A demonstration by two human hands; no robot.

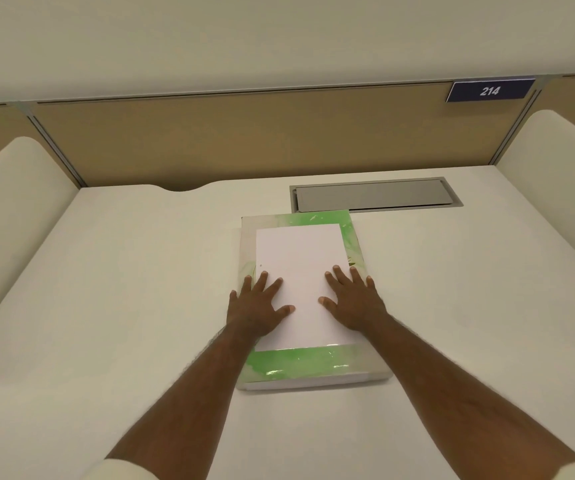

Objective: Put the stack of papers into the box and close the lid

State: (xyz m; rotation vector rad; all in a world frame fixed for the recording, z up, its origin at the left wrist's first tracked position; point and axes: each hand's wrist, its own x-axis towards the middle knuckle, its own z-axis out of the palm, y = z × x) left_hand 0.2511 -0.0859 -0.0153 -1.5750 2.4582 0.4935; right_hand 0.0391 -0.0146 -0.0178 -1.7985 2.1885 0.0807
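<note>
papers [299, 271] on box [299, 363], l hand [256, 308] & r hand [353, 301] flat on top

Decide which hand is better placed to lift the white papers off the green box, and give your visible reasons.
Neither clearly: left hand and right hand both lie flat on the white papers, symmetric, atop the green box. Probably right, nearer an edge.

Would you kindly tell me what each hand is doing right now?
Left hand: open, fingers spread, flat on the stack of papers, gripping nothing.
Right hand: open, flat on the same stack, gripping nothing.
</note>
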